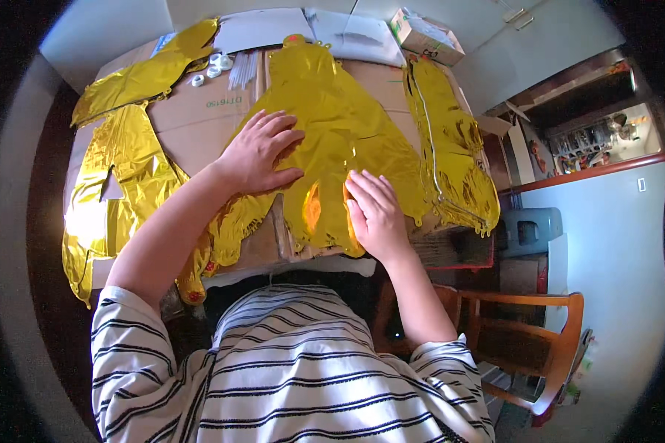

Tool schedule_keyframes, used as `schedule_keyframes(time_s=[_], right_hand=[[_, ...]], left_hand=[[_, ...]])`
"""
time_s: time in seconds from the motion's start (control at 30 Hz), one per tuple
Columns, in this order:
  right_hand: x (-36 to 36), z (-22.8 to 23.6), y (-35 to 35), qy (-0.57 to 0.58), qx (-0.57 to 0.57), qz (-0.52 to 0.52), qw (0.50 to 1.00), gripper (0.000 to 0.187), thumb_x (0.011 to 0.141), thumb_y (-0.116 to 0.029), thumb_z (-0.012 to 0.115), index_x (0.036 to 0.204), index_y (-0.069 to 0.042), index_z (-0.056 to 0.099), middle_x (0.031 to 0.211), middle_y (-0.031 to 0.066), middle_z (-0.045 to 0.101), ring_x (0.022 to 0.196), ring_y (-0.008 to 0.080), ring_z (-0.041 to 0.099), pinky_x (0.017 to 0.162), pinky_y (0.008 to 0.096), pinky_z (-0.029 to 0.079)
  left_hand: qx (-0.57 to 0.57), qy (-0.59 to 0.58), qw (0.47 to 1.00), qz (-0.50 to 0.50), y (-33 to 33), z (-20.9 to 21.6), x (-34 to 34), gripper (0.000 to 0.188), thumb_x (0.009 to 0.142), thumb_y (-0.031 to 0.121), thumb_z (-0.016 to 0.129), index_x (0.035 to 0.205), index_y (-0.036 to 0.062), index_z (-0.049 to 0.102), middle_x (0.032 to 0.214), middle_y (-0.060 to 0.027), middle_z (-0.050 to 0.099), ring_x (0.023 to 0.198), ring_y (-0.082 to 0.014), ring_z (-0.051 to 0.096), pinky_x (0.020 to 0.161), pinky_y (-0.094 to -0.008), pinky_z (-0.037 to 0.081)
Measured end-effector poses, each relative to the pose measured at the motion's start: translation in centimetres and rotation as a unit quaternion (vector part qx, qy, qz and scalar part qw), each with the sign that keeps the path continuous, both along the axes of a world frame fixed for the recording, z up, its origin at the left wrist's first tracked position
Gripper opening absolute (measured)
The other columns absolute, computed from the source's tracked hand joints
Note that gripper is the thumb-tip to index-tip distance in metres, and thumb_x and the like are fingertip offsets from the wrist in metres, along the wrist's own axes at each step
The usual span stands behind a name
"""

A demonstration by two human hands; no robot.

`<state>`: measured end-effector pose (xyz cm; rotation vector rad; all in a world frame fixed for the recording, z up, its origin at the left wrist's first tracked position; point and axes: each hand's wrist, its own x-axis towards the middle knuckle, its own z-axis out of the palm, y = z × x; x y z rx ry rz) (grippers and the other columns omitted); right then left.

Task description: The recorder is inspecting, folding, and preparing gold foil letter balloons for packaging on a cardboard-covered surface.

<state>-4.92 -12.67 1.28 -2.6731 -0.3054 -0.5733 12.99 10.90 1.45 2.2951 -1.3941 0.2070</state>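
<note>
A large uninflated gold foil balloon (325,103) lies spread on the cardboard-covered table in front of me, with small tabs along its edge. My left hand (262,153) rests on its left part, open, fingers spread and palm down. On the lower right part lies my right hand (378,214), its fingers stretched out side by side against the foil and the thumb below them. Orange reflections show in the foil beside this hand. Crumpled gold foil (236,225) hangs near the table's front edge under my left forearm.
More flat gold foil balloons lie at the left (129,166), far left (148,70) and right (451,140). White tape rolls (214,70) and clear thin sticks (242,71) sit at the back. A cardboard box (427,37) stands back right; a wooden chair (561,347) stands right.
</note>
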Motion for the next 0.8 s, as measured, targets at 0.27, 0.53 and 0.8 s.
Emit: schedule_keyframes(time_s=[0.27,0.53,0.8], right_hand=[[-0.1,-0.3,0.2,-0.001,-0.028,0.010,1.000,0.032,0.090,-0.015,0.066,0.118,-0.001,0.067,0.131,0.0149,0.062,0.126,0.0334,0.055,0.112,0.0466,0.039],[0.1,-0.2,0.0,-0.018,-0.027,0.010,0.999,0.033,0.085,-0.014,0.069,0.115,-0.001,0.067,0.127,0.0151,0.064,0.121,0.0343,0.057,0.105,0.0469,0.044],[0.3,0.2,0.1,-0.017,0.013,0.016,1.000,0.029,0.084,-0.014,0.068,0.110,-0.001,0.069,0.116,0.0158,0.067,0.116,0.0363,0.059,0.104,0.0490,0.044]], left_hand=[[-0.005,-0.004,1.000,-0.003,-0.1,-0.2,0.1,0.067,0.079,0.041,0.077,0.134,0.0088,0.056,0.141,-0.0177,0.050,0.138,-0.0390,0.043,0.118,-0.0560,0.027],[-0.107,-0.030,0.990,-0.086,-3.3,2.5,-1.8,0.040,0.084,0.023,0.070,0.120,0.0058,0.064,0.127,-0.0157,0.060,0.123,-0.0364,0.054,0.107,-0.0486,0.040],[-0.069,-0.006,0.978,-0.198,-7.7,-1.1,-2.8,0.038,0.083,0.011,0.068,0.119,0.0005,0.066,0.120,-0.0145,0.067,0.118,-0.0334,0.060,0.100,-0.0446,0.049]])
